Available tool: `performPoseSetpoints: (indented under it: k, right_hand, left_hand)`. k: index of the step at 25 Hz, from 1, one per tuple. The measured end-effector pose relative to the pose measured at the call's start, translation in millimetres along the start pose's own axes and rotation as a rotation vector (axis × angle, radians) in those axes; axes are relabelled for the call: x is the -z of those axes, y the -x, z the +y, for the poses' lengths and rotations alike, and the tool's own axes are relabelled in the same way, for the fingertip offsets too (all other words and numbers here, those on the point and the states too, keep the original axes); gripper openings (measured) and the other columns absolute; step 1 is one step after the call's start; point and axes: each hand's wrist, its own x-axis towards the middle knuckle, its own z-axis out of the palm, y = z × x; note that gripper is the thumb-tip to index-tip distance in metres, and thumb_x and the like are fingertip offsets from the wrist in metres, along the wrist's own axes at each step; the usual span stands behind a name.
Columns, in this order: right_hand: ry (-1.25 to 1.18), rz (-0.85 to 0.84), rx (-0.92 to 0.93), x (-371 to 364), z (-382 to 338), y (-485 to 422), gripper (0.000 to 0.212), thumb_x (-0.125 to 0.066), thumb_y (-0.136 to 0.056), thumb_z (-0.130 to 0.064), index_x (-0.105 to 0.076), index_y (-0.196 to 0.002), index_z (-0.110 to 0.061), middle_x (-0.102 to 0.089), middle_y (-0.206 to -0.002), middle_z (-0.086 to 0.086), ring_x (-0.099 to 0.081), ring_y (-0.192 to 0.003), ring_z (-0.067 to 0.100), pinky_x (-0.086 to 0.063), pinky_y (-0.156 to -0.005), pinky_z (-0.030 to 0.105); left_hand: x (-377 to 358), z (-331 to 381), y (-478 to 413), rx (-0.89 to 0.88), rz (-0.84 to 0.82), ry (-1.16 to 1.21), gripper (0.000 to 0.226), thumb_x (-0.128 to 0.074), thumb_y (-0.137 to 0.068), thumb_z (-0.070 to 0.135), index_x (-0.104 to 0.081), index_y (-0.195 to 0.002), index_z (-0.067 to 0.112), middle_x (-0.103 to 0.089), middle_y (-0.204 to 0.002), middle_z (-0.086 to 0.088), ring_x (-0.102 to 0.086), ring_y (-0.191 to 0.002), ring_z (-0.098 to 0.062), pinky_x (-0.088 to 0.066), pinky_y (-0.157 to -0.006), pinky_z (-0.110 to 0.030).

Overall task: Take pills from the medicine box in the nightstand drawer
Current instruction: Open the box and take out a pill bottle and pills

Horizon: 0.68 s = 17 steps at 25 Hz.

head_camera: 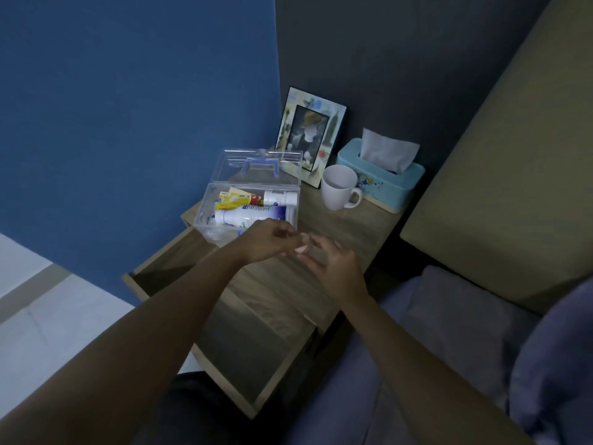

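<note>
Two walls meet behind the wood-grain nightstand [337, 226] at mid-frame, one matte blue at upper left, one dark grey at upper right, with a tan padded headboard [500, 175] along the right edge. The nightstand's drawer [179, 261] stands pulled open toward the lower left. On the top sits a clear hard-plastic medicine box [221, 220], its blue-handled lid tipped up, holding white plastic bottles and yellow packets. To its right stand a smooth white ceramic mug [338, 187], a pale blue tissue box [382, 178] and a framed picture [311, 136]. Just below the box, the left hand [269, 240] and right hand [333, 268] meet, fingers curled around a small pale object too blurred to identify.
</note>
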Motion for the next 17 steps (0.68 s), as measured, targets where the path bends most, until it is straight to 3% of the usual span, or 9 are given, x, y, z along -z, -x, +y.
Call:
performPoseSetpoints:
  k: [3, 6, 9, 11, 14, 17]
  right_hand:
    - [0.013, -0.003, -0.004, -3.9, 1.7, 1.3, 0.036, -0.073, -0.079, -0.028, -0.066, -0.104, -0.003, -0.073, -0.094, 0.016, -0.07, -0.083, 0.028, -0.058, -0.067, 0.036]
    - [0.0, -0.019, -0.019, -5.7, 4.0, 0.4, 0.037, -0.072, -0.08, -0.029, -0.065, -0.105, -0.002, -0.073, -0.097, 0.015, -0.07, -0.085, 0.028, -0.057, -0.068, 0.038]
    - [-0.007, -0.001, -0.019, -5.4, 5.4, -0.7, 0.036, -0.073, -0.079, -0.027, -0.066, -0.106, -0.004, -0.073, -0.097, 0.014, -0.07, -0.085, 0.027, -0.057, -0.069, 0.034]
    - [-0.014, 0.006, -0.019, -5.4, 6.1, -0.8, 0.036, -0.073, -0.079, -0.026, -0.066, -0.106, -0.003, -0.074, -0.097, 0.014, -0.07, -0.085, 0.026, -0.056, -0.07, 0.032]
    - [-0.027, 0.004, -0.035, -8.2, 7.3, 1.1, 0.036, -0.072, -0.08, -0.025, -0.065, -0.107, -0.003, -0.073, -0.097, 0.014, -0.07, -0.086, 0.026, -0.057, -0.071, 0.034]
    - [-0.05, -0.035, -0.097, -13.0, 13.0, 5.3, 0.032, -0.07, -0.082, -0.026, -0.063, -0.107, -0.006, -0.071, -0.103, 0.012, -0.068, -0.091, 0.023, -0.056, -0.075, 0.036]
  left_hand:
    - [-4.5, -0.7, -4.7, -0.019, 0.059, -0.1, 0.037, -0.056, -0.085, 0.052, -0.072, -0.088, 0.019, -0.073, -0.086, 0.0, -0.064, -0.081, -0.009, -0.045, -0.073, -0.023]
    - [-4.4, -3.8, -3.8, -0.027, 0.062, 0.123, 0.029, -0.066, -0.081, 0.043, -0.068, -0.096, 0.019, -0.072, -0.096, 0.0, -0.066, -0.093, -0.015, -0.051, -0.086, -0.032]
    - [-1.0, -4.7, -2.8, -0.001, -0.016, 0.2, 0.038, -0.074, -0.07, 0.041, -0.068, -0.101, 0.018, -0.073, -0.101, -0.005, -0.068, -0.098, -0.018, -0.052, -0.093, -0.038]
    - [-1.6, -5.1, -2.8, 0.006, -0.001, 0.145, 0.038, -0.072, -0.072, 0.045, -0.07, -0.1, 0.02, -0.074, -0.098, -0.001, -0.068, -0.095, -0.013, -0.053, -0.089, -0.033]
    - [-6.9, -4.6, -4.2, 0.017, 0.052, 0.065, 0.031, -0.062, -0.08, 0.048, -0.074, -0.089, 0.022, -0.074, -0.081, 0.005, -0.066, -0.075, 0.0, -0.048, -0.07, -0.02]
    - [-13.8, -4.5, -5.4, 0.124, 0.138, 0.164, 0.031, -0.057, -0.085, 0.045, -0.071, -0.074, 0.019, -0.068, -0.067, 0.004, -0.062, -0.064, -0.005, -0.044, -0.063, -0.02]
